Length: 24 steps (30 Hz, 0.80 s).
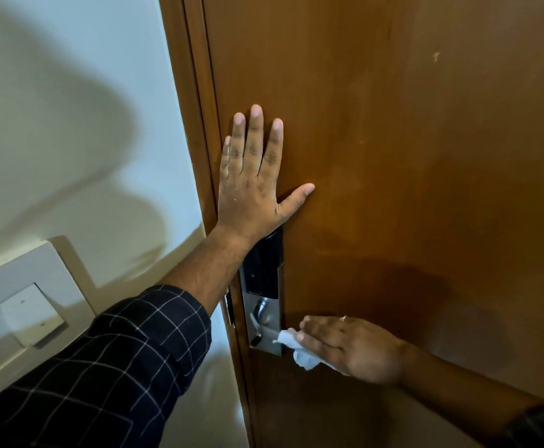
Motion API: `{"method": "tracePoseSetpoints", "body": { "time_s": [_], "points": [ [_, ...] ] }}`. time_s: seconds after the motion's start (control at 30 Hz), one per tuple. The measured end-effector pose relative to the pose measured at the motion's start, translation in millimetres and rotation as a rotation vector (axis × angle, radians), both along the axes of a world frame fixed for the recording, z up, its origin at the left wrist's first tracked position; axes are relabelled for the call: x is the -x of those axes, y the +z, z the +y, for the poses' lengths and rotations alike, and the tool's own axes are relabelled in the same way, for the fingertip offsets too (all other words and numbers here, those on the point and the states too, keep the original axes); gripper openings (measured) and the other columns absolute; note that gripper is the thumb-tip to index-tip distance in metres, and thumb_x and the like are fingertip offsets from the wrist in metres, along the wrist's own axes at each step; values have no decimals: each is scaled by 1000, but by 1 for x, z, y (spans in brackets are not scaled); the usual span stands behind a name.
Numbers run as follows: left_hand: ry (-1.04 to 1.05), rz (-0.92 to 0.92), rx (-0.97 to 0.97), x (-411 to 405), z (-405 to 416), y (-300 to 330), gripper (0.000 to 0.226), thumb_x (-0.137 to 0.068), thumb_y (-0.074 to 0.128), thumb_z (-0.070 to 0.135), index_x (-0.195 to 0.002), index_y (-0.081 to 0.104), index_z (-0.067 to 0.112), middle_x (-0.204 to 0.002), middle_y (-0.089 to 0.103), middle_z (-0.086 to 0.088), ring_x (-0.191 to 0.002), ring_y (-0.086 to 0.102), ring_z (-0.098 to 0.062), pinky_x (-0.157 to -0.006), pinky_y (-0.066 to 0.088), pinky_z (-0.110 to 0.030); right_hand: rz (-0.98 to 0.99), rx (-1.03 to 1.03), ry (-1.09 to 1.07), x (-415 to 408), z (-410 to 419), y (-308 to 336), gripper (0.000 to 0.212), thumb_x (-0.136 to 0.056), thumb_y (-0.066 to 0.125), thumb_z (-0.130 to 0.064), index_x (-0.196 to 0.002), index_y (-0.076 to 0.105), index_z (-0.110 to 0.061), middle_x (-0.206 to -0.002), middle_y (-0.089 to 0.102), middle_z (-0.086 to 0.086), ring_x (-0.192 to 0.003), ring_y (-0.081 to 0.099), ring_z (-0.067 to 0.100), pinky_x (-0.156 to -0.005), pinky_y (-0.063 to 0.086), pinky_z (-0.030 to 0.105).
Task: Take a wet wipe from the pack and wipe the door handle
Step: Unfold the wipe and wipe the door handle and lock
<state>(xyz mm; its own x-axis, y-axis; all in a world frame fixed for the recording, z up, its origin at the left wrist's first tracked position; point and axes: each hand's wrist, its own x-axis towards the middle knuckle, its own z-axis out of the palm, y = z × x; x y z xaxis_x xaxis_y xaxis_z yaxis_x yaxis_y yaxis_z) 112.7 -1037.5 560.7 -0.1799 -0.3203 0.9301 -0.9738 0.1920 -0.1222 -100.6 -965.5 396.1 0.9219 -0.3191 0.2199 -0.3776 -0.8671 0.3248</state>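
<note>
My left hand (251, 185) presses flat and open on the door (393, 156) to steady it while my right hand (351, 347) pinches the wet wipe (296, 349) against the handle's metal plate (264, 328).

Warm, moderate indoor light falls from behind the person, throwing broad soft shadows of head and arm across the pale wall (70, 124) and a darker patch on the door (393, 286) above the right hand (351, 347). That hand and its wet wipe (299, 350) are motion-blurred; the left hand (251, 182) is sharp. Wide-angle distortion bends the door frame (196, 124). The metal lock plate (264, 321) shows faint glare.
</note>
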Motion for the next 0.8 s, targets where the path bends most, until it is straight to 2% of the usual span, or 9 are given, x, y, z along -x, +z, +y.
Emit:
{"method": "tracePoseSetpoints", "body": {
  "time_s": [0.07,0.13,0.23,0.33,0.4,0.57,0.67,0.8],
  "points": [
    [5,2,9,-1,-1,2,90,-88,39,73,-151,22,12,-158,25,-22,-148,16,-39,-121,7,-49,-45,19,-20,7,-4,10,68,-67,85,-28,-127,59,-8,-118,71,12,-108,68,22,-83,59,32],
    [11,6,14,-4,-2,2,89,-88,39,72,-152,21,12,-159,24,-22,-148,16,-39,-121,7,-50,-95,14,-54,10,-3,13,62,-63,88,-28,-118,68,-10,-114,73,9,-103,70,21,-84,58,30],
    [30,10,14,-8,-1,0,90,-88,39,72,-152,20,13,-159,23,-21,-149,15,-38,-121,4,-47,-120,-3,-81,-1,6,-2,69,-75,80,-29,-135,52,-9,-131,63,14,-121,60,25,-96,50,31],
    [33,16,14,-8,0,2,90,-88,39,72,-152,20,12,-159,23,-22,-148,16,-39,-121,4,-48,-98,60,-72,-22,13,-17,65,-94,56,-22,-147,25,-1,-149,41,22,-140,35,35,-112,34,43],
    [26,15,9,-7,1,2,89,-88,39,72,-152,21,11,-159,24,-23,-148,16,-40,-121,7,-50,-80,128,-91,-40,14,-20,60,-98,43,-19,-148,19,3,-153,31,26,-143,24,39,-115,24,49],
    [20,17,6,-8,1,1,89,-88,40,71,-151,22,10,-158,25,-23,-148,18,-41,-120,10,-53,71,276,-146,-99,6,-15,55,-99,22,-23,-148,20,2,-157,18,27,-146,15,40,-116,9,50],
    [16,15,7,-9,1,0,89,-89,39,72,-151,21,11,-158,25,-23,-147,18,-41,-120,10,-52,210,342,-218,-140,0,-11,54,-101,28,-26,-145,17,4,-158,14,26,-147,5,41,-119,7,51],
    [14,-3,1,-11,0,0,90,-89,39,71,-152,19,11,-158,24,-24,-148,18,-41,-120,10,-52,362,415,-310,-160,0,-8,55,-100,38,-28,-144,31,4,-155,23,28,-145,8,47,-119,10,54]
  ]
}}
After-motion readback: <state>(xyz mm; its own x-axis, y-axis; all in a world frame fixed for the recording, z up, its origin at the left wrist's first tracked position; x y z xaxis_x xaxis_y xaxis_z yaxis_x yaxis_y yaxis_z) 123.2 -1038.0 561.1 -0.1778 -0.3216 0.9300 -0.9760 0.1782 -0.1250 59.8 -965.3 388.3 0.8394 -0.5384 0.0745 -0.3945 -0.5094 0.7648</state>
